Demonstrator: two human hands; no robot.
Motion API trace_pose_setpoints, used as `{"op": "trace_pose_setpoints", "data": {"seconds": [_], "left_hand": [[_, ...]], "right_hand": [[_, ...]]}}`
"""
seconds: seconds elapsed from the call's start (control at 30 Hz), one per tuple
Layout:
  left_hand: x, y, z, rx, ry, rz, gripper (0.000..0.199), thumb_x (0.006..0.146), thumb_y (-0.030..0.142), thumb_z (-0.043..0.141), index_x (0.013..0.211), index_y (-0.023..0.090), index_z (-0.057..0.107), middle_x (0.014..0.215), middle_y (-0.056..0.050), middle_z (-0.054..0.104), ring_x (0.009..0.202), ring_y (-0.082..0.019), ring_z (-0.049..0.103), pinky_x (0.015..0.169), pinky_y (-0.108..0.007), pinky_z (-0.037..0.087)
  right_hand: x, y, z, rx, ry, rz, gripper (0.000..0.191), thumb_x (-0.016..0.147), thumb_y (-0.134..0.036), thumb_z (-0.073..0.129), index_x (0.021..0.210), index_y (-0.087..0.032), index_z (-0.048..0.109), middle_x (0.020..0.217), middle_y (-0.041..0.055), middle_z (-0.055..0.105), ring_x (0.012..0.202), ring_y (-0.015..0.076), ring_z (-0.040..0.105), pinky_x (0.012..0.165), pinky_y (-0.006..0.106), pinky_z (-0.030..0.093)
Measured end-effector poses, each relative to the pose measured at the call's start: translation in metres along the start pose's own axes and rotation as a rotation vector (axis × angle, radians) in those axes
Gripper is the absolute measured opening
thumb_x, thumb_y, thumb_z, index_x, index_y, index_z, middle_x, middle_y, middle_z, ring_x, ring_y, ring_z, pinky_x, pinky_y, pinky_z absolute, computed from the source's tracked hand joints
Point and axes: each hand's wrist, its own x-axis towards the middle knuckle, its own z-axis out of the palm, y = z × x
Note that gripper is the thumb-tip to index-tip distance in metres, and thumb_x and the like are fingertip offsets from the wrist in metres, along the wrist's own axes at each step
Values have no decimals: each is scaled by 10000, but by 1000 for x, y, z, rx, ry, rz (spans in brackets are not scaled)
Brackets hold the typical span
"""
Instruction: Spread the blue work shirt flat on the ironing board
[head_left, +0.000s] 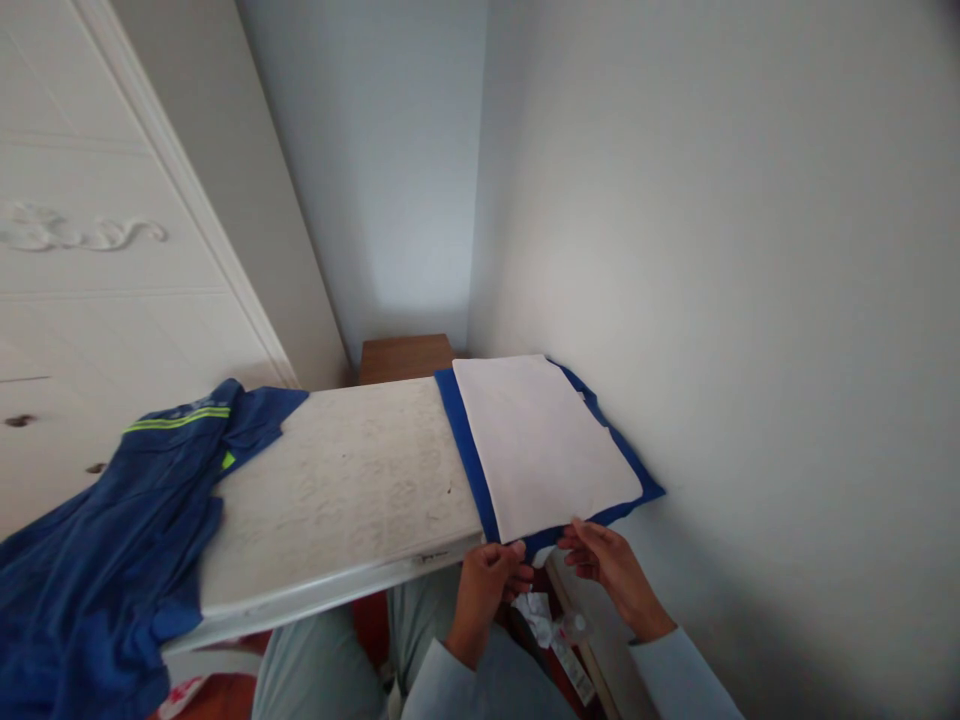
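The person's left grip (pixel 486 585) is narrow, thumb and fingers pinched together on the near edge of a flat, deep-blue cloth piece (pixel 462 432). The right grip (pixel 611 562) is narrow too, thumb and forefinger meeting at the same edge, a short way to the right of the left grip. Whether either also catches the pale, roughly rectangular sheet (pixel 551 440) on top cannot be told. That sheet lies flat just beyond both grips, the blue cloth showing as a border along its left, right and near sides.

Left of the left grip stretches the long, white, smudged surface (pixel 352 480) that carries both layers. Farther left, well apart from the grips, a rumpled dark-blue garment with neon-yellow stripes (pixel 127 530) drapes over the surface's near edge. Below and between the grips sits crumpled white paper (pixel 536 615); far beyond them stands a brown wooden piece of furniture (pixel 405 357).
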Motion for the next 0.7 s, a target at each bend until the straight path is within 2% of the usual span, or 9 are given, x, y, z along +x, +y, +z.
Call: {"op": "trace_pose_setpoints", "data": {"seconds": [0.13,0.2,0.3,0.43,0.57,0.7], "left_hand": [[-6,-22,-3,-15,-53,48,623,516,684,832,750,120,706,727,-103,750,561,-157,651,494,-231,395],[-11,-30,-3,-52,-47,39,666,475,729,824,719,125,686,702,-101,743,551,-158,646,493,-233,396],[-20,-35,-8,-100,-37,21,725,457,819,769,673,138,646,680,-107,731,552,-177,655,466,-238,405],[-30,-36,-26,-107,-2,73,698,501,800,773,714,142,675,666,-94,725,576,-188,667,462,-240,432],[-36,-40,-50,-88,70,84,547,572,649,833,764,150,715,649,-65,722,566,-175,641,439,-232,418],[-41,-51,-71,43,138,90,345,624,486,839,655,162,724,579,-48,682,519,-150,581,503,-254,445]], "right_hand": [[-9,0,7,-157,-195,-29,460,664,-530,851,849,-122,747,814,93,775,606,141,668,510,203,461],[-12,6,15,-216,-287,-62,410,664,-495,859,814,-137,729,722,51,749,564,121,629,491,190,422],[-13,22,31,-248,-387,-80,452,649,-550,852,704,-153,643,543,0,652,433,80,504,428,184,338],[-16,46,52,-270,-501,-58,525,652,-639,811,686,-171,576,493,-28,583,398,61,438,417,182,293],[-15,57,64,-265,-553,-13,548,641,-650,809,847,-182,612,589,-25,622,436,71,477,424,179,294],[-12,65,74,-257,-566,40,659,602,-643,834,1047,-203,623,666,-24,630,466,89,509,429,190,303]]}}
